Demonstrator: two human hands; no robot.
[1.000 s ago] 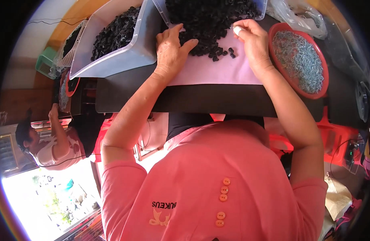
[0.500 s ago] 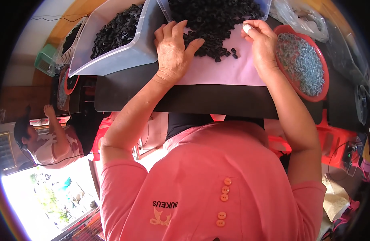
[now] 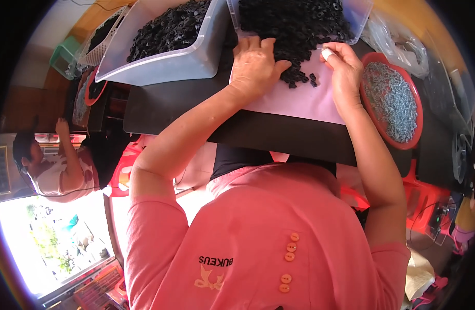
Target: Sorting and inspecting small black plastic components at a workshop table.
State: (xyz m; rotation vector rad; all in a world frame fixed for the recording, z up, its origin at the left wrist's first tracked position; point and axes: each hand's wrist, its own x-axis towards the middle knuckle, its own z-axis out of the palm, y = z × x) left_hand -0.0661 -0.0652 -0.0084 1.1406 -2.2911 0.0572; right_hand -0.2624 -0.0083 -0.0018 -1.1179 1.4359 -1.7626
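Observation:
My left hand (image 3: pixel 255 67) lies palm down at the left edge of a heap of small black parts (image 3: pixel 294 64), thumb apart from the fingers. Its fingertips touch or hover just over the heap; I cannot tell which. The heap spills from a clear plastic bin (image 3: pixel 362 20) onto a pink sheet (image 3: pixel 297 106). On the heap's right, my right hand (image 3: pixel 346 70) is closed in a pinch, with white wrapping around its thumb. Whatever is in the pinch is too small to make out. A couple of loose black parts (image 3: pixel 313 80) lie between the hands.
Left of my hand stands another clear bin (image 3: pixel 165 75) full of black parts. At the right, a red oval basket (image 3: pixel 419 121) holds many small pale, shiny pieces. Clear plastic bags (image 3: pixel 402 49) lie behind it. Another person (image 3: pixel 62 165) sits at the far left.
The whole view has shifted a little. My left hand has moved right, closer to the middle of the black heap. My right hand stays pinched in about the same place.

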